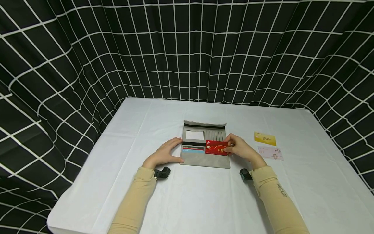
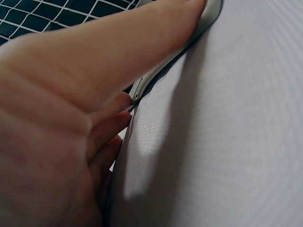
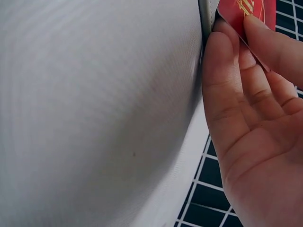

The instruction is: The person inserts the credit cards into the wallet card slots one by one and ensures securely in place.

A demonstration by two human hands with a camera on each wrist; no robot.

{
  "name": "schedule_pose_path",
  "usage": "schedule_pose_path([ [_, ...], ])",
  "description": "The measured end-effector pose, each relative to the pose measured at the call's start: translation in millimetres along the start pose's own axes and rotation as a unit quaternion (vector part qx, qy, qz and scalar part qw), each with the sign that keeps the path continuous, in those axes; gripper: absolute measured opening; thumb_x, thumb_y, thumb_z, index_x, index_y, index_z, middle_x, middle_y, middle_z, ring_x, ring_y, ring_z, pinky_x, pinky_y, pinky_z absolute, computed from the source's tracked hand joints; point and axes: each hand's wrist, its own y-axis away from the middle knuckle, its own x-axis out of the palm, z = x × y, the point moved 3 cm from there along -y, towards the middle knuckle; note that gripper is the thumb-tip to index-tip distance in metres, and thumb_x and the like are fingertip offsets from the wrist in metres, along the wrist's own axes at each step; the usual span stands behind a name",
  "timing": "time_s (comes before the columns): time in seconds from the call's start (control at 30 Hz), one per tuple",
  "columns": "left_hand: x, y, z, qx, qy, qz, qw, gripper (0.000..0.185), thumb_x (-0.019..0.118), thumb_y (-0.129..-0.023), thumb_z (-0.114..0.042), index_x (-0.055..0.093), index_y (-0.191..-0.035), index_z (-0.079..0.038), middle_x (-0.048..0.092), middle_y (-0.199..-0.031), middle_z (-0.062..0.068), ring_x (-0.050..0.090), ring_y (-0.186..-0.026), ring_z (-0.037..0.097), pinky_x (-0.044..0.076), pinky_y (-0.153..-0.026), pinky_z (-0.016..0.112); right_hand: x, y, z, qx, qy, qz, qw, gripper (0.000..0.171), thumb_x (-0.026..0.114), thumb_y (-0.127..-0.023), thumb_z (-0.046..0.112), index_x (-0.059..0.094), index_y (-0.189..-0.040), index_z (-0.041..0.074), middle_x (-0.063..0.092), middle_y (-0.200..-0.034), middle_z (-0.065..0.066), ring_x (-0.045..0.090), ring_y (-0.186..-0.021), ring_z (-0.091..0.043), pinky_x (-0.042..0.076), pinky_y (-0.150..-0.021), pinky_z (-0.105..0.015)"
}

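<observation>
My left hand (image 1: pixel 165 154) lies flat with fingers relaxed on the left edge of the open grey wallet (image 1: pixel 204 159), thumb along its near corner, pinning it to the white table (image 1: pixel 146 130); not gripping anything. My right hand (image 1: pixel 242 150) pinches the red card (image 1: pixel 216 148) by its right end, thumb on top and fingers underneath, the card lying over the wallet's right half at the fold. Wallet sits mid-table, flap open away from me. Left slots hold a red and a blue card (image 1: pixel 193 150); white window pocket (image 1: pixel 194 135) behind them. Right of the wallet, apart from it: pink card (image 1: pixel 270 152), then yellow card (image 1: pixel 265 138) just beyond. Checked black curtain (image 1: pixel 187 48) at the back.
</observation>
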Motion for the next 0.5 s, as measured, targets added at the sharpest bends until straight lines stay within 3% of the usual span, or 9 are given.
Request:
schedule_pose_path([
  [0.1, 0.2, -0.9, 0.2, -0.001, 0.000, 0.000, 1.0000, 0.090, 0.073, -0.073, -0.049, 0.031, -0.146, -0.016, 0.023, -0.151, 0.005, 0.015, -0.137, 0.022, 0.015, -0.108, 0.048, -0.5, -0.4, -0.4, -0.004, 0.006, -0.001, 1.000, 0.021, 0.058, -0.083, -0.012, 0.046, -0.100, -0.010, 0.046, -0.089, -0.026, 0.056, -0.076, -0.032, 0.053, -0.065, -0.046],
  [0.3, 0.2, -1.8, 0.6, 0.002, 0.001, -0.004, 1.0000, 0.090, 0.073, -0.073, -0.050, 0.032, -0.145, -0.015, 0.024, -0.150, 0.006, 0.015, -0.137, 0.023, 0.015, -0.108, 0.049, -4.5, -9.7, -20.3, -0.007, 0.049, -0.018, 0.999, 0.021, 0.064, -0.082, -0.005, 0.049, -0.098, -0.003, 0.051, -0.091, -0.018, 0.053, -0.077, -0.025, 0.048, -0.060, -0.033],
  [0.5, 0.9, -1.6, 1.9, -0.001, 0.000, -0.001, 1.0000, 0.090, 0.073, -0.073, -0.050, 0.032, -0.145, -0.016, 0.023, -0.151, 0.006, 0.015, -0.137, 0.023, 0.015, -0.108, 0.049, -3.7, -11.3, -25.3, -0.018, 0.057, -0.022, 0.998, 0.021, 0.064, -0.081, -0.006, 0.050, -0.096, -0.003, 0.051, -0.088, -0.015, 0.055, -0.074, -0.024, 0.050, -0.059, -0.032],
])
